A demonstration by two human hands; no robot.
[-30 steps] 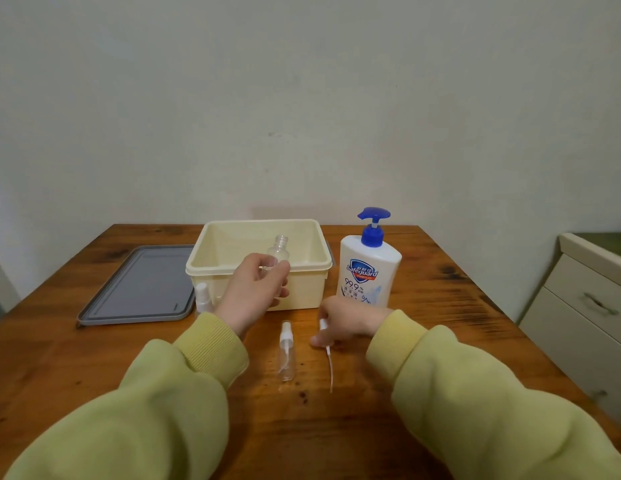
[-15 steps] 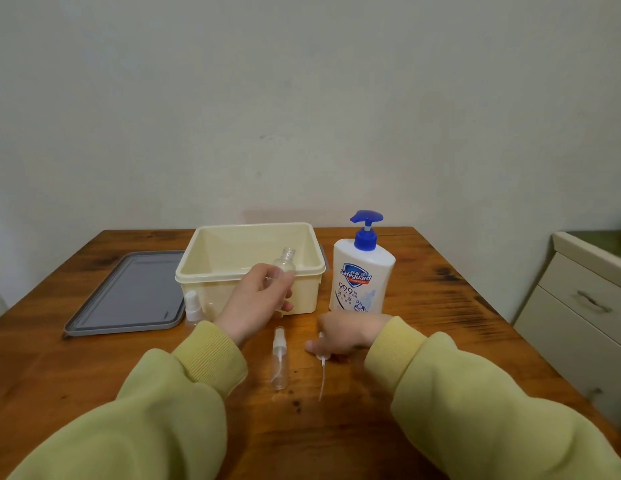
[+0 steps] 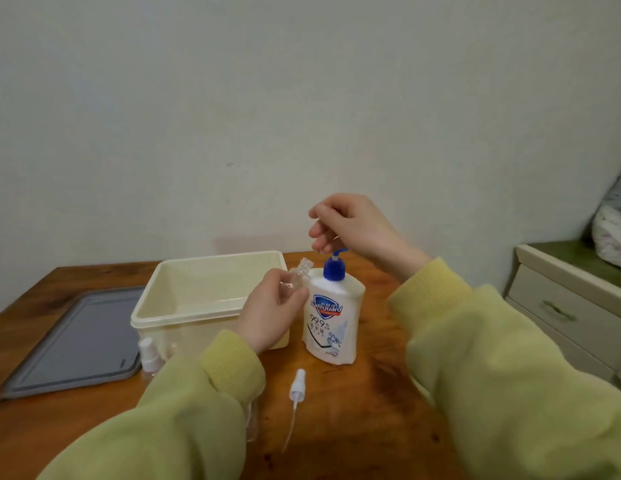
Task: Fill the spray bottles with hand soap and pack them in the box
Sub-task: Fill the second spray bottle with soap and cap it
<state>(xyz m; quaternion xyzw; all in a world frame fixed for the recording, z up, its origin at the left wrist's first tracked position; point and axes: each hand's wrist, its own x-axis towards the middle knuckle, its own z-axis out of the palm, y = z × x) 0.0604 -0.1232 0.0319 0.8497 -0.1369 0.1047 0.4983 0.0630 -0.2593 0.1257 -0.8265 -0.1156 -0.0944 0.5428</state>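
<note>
Box [image 3: 184,315] by back edge of table [image 3: 371,427], soap bottle [image 3: 331,327] beside. Left hand [image 3: 271,313] grips tilted clear spray bottle [image 3: 297,277]; right hand [image 3: 354,226] relaxed above pump [image 3: 334,269].

Clear bottle [image 3: 299,276]: only the threaded neck and a strip of the body show; the rest sits inside the left hand [image 3: 271,306].
Pump spout [image 3: 340,251]: tip behind the right hand [image 3: 350,226]; contact cannot be told.
Standing spray bottle [image 3: 149,355]: base behind the left sleeve [image 3: 198,410].
Lying bottle [image 3: 252,422]: mostly under that sleeve.
Soap label [image 3: 328,323]: small print unreadable.
Cabinet [image 3: 562,306]: cut by the right edge.
</note>
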